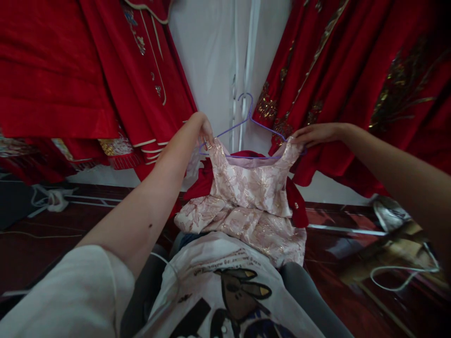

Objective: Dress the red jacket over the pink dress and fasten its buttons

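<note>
A pale pink dress with a shiny floral pattern (255, 185) hangs by its straps from a purple wire hanger (251, 115), its skirt bunched over my lap. My left hand (206, 131) pinches the left strap at that end of the hanger. At the other end, my right hand (310, 134) grips the right strap with fingers and thumb. The hanger's hook points up and rests on nothing that I can see. Behind and under the dress lies a red cloth piece (299, 206), partly hidden.
Red embroidered garments (141, 70) hang at the left, and more red garments with gold trim (327, 70) hang at the right. A white wall (207, 42) stands between them. On the dark reddish floor at the right are a metal bar (347, 230) and a white cord (391, 287).
</note>
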A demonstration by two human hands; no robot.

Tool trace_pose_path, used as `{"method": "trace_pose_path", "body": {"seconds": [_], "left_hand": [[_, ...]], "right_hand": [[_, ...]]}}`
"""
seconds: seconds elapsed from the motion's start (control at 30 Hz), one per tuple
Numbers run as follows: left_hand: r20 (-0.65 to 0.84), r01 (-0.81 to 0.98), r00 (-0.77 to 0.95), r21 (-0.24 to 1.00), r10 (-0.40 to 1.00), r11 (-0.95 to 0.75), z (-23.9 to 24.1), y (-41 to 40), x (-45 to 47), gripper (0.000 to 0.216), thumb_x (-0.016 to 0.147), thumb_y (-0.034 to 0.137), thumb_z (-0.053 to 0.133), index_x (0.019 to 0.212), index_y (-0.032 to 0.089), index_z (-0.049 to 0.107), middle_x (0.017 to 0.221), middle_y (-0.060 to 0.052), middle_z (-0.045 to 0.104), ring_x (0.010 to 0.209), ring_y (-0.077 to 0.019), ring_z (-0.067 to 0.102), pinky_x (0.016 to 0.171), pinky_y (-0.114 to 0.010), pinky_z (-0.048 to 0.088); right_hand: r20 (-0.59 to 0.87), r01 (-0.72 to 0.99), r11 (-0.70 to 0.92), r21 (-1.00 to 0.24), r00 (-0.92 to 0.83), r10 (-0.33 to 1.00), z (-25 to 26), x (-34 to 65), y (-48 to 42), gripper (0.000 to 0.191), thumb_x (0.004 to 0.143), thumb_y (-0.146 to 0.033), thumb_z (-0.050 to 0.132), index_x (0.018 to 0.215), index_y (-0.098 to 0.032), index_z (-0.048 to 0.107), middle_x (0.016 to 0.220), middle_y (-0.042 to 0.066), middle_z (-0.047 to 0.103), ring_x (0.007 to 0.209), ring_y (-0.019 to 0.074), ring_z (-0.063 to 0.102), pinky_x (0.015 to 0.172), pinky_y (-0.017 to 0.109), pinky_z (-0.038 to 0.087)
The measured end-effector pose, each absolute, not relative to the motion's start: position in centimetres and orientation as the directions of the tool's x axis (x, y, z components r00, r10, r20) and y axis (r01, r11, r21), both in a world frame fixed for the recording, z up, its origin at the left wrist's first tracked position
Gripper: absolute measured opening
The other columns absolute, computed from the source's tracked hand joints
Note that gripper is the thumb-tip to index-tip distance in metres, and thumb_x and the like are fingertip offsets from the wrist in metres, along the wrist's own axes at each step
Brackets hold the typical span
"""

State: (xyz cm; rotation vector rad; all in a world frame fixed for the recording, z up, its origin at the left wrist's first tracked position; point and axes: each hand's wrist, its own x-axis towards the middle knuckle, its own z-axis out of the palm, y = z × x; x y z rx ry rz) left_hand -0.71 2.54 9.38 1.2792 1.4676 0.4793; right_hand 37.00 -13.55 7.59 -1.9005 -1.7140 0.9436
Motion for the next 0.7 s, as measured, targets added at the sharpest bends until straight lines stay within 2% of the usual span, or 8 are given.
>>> {"method": "trace_pose_path", "body": {"seconds": [0.17,0.27,0.37,0.53,0.63,0.7], "left_hand": [[-0.366,0.337,0.268,0.902,0.891,0.269,8.8,2.6,-2.4,0.019,0.085,0.024,0.056,0.097,0.015,0.068,0.078,-0.007,0.069,0.089,-0.0195,0.069,0.069,-0.026,0.054],[-0.473,0.391,0.351,0.858,0.808,0.333,8.0,1.9,-3.8,0.019,0.083,0.016,0.056,0.097,0.014,0.068,0.079,-0.008,0.070,0.083,-0.0196,0.068,0.069,-0.027,0.053],[-0.560,0.469,0.423,0.808,0.712,0.356,6.6,0.8,-4.9,0.019,0.084,0.011,0.056,0.099,0.010,0.066,0.082,-0.009,0.071,0.080,-0.0178,0.066,0.076,-0.030,0.052],[-0.308,0.148,0.480,0.951,0.822,0.270,3.0,-0.5,-5.5,0.016,0.090,0.019,0.055,0.095,0.010,0.066,0.081,-0.009,0.070,0.080,-0.0160,0.062,0.086,-0.034,0.048],[-0.216,-0.001,0.474,0.969,0.854,0.245,0.5,-0.7,-5.5,0.017,0.089,0.025,0.058,0.097,0.015,0.067,0.083,-0.008,0.070,0.080,-0.0173,0.063,0.085,-0.035,0.048],[-0.162,-0.093,0.478,0.968,0.863,0.233,-1.1,-0.8,-5.7,0.020,0.087,0.031,0.060,0.100,0.019,0.067,0.089,-0.007,0.071,0.084,-0.0189,0.065,0.085,-0.036,0.048]], "right_hand": [[-0.179,0.687,-0.163,-0.708,0.049,0.983,7.9,36.1,-14.1,0.013,0.085,-0.012,0.056,0.091,-0.006,0.067,0.084,0.007,0.068,0.076,0.0077,0.060,0.078,0.022,0.045],[-0.170,0.691,-0.181,-0.700,0.086,0.982,7.9,36.0,-14.0,0.013,0.085,-0.010,0.056,0.089,-0.007,0.068,0.082,0.007,0.069,0.073,0.0067,0.059,0.077,0.021,0.045],[-0.199,0.673,-0.205,-0.711,0.087,0.976,7.6,36.9,-13.6,0.013,0.085,-0.009,0.057,0.089,-0.008,0.069,0.086,0.008,0.069,0.074,0.0076,0.060,0.078,0.023,0.045],[-0.282,0.645,-0.326,-0.691,0.175,0.943,7.2,39.0,-13.5,0.015,0.088,-0.008,0.054,0.091,-0.008,0.069,0.088,0.010,0.070,0.077,0.0103,0.062,0.077,0.026,0.046],[-0.290,0.652,-0.366,-0.664,0.227,0.930,7.5,38.7,-14.6,0.017,0.088,-0.006,0.053,0.088,-0.008,0.069,0.088,0.011,0.069,0.078,0.0099,0.062,0.077,0.025,0.046],[-0.236,0.678,-0.351,-0.646,0.260,0.936,7.6,37.2,-15.9,0.020,0.090,-0.010,0.050,0.086,-0.006,0.069,0.089,0.013,0.069,0.080,0.0106,0.061,0.077,0.027,0.046]]}}
